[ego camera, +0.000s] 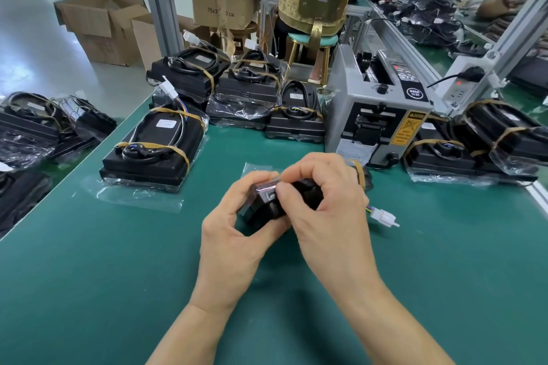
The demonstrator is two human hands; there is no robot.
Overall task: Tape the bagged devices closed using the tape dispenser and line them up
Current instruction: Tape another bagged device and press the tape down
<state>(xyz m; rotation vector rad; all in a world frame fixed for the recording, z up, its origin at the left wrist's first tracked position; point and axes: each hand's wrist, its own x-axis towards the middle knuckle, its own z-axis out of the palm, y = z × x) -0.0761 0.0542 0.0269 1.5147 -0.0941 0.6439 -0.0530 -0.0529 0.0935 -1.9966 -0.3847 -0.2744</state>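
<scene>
Both hands, left hand (234, 234) and right hand (329, 204), are gripping a bagged device (267, 201) just before the tape dispenser (376, 109).

A black bagged device (268, 204) is held above the green table (118, 275) by the left hand (234, 234) and the right hand (326, 210). The grey tape dispenser (376, 104) is seen behind them, with more bagged devices (154, 145) beside it.

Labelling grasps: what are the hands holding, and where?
Both hold one black bagged device above the green mat. Left hand grips its left end; right hand pinches at its top, wrapping the right side.
</scene>
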